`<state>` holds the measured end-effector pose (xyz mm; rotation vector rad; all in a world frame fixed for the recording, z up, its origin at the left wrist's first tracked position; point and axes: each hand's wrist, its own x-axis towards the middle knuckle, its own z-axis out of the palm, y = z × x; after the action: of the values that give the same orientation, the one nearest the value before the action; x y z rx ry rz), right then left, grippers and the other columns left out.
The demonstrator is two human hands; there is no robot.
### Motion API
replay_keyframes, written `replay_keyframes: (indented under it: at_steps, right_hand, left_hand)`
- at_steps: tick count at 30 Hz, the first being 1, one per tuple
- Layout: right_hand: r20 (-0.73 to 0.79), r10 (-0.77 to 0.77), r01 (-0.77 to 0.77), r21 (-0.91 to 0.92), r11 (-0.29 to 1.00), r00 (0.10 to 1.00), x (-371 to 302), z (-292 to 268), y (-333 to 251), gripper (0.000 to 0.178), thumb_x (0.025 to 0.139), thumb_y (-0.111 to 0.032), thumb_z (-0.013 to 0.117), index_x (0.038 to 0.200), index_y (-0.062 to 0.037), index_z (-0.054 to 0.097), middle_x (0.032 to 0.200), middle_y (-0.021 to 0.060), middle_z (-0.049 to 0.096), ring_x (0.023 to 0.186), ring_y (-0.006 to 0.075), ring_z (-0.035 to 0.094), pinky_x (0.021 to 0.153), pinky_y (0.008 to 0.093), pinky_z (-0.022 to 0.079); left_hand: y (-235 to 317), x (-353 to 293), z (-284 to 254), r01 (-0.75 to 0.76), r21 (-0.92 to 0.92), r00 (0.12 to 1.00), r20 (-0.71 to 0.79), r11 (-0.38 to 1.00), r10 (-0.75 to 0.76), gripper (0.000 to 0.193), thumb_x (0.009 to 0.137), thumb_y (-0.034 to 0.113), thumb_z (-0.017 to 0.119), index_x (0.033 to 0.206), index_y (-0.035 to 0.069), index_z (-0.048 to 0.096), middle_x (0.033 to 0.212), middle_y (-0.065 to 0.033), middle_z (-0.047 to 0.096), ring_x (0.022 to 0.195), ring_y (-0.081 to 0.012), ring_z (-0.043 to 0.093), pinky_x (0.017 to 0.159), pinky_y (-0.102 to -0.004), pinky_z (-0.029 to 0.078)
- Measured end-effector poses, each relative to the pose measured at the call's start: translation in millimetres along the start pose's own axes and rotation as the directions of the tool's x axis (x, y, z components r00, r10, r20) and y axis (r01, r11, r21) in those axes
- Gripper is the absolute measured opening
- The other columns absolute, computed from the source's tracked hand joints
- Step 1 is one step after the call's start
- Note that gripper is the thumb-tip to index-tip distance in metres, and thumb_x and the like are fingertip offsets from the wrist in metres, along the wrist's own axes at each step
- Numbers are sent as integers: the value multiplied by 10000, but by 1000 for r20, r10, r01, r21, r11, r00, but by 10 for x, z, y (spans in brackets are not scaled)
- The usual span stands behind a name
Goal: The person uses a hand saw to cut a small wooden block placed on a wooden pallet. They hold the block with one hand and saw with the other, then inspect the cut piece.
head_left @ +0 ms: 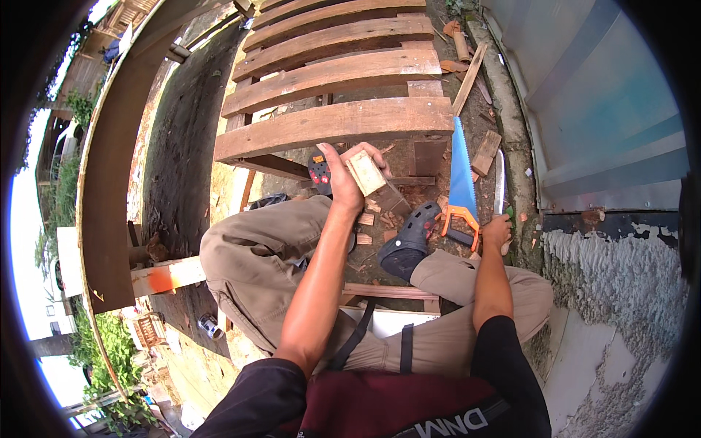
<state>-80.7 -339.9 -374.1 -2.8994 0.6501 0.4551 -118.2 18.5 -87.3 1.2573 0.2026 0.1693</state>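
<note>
My left hand [347, 182] is wrapped round a short wooden block [366, 174] with a pale cut face turned up. Below it stands a darker piece of wood [393, 199], partly hidden by the block. My right hand [497, 233] is low by the wall side, closed round the handle of a machete [500, 182]. Its long blade points away from me along the ground. Just left of that hand a handsaw [462, 171] with a blue blade and orange handle rests between my shoe and the machete.
A slatted wooden frame [336, 120] stands directly ahead. Wood offcuts [485, 152] and chips lie on the dirt around my clogs [410, 237]. A long stick [469, 79] leans beyond the saw. Metal sheeting [599, 109] rises at right; a tin can [209, 326] lies at left.
</note>
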Motion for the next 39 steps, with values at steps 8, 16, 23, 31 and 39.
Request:
replay_keyframes:
  at_steps: [8,16,23,31,39]
  right_hand:
    - [-76,-190,205,362,909,979,-243,-395,-116,444,895,-365,669,1010,63,647,997,328,674,972,485,682,892,554,540]
    - [-438,-122,431,730,530,891,-1013,-1156,-372,397,1006,-356,632,888,23,635,782,206,670,644,356,647,620,478,497]
    - [-272,-431,306,952,10,860,-2888,-2308,-648,250,999,-211,674,1075,20,616,812,108,688,649,187,654,617,361,524]
    - [-344,-552,545,800,252,760,-3407,-2332,-996,307,976,-207,703,1142,34,609,886,181,730,805,296,738,729,401,551]
    - [-439,-527,637,717,283,728,-3407,-2371,-1047,287,975,-183,702,1129,41,610,865,177,730,790,278,744,709,381,555]
  left_hand:
    - [-212,81,232,-20,7,999,36,1000,20,1010,938,845,46,825,20,618,730,-130,654,675,-240,649,684,-339,530]
    - [-563,174,189,-29,-127,997,-69,991,20,993,975,811,118,912,-3,682,821,-135,717,733,-231,686,709,-303,545]
    - [-744,225,22,113,-236,989,117,965,-87,979,944,851,227,1013,-22,666,841,-81,702,716,-173,658,696,-295,541]
    - [-558,63,92,122,-202,970,232,972,-74,922,953,844,231,890,32,663,775,-47,663,664,-148,615,645,-274,498]
    - [-438,-55,150,132,-226,984,149,965,-99,951,954,842,256,955,-3,694,791,-45,706,685,-136,643,679,-261,512]
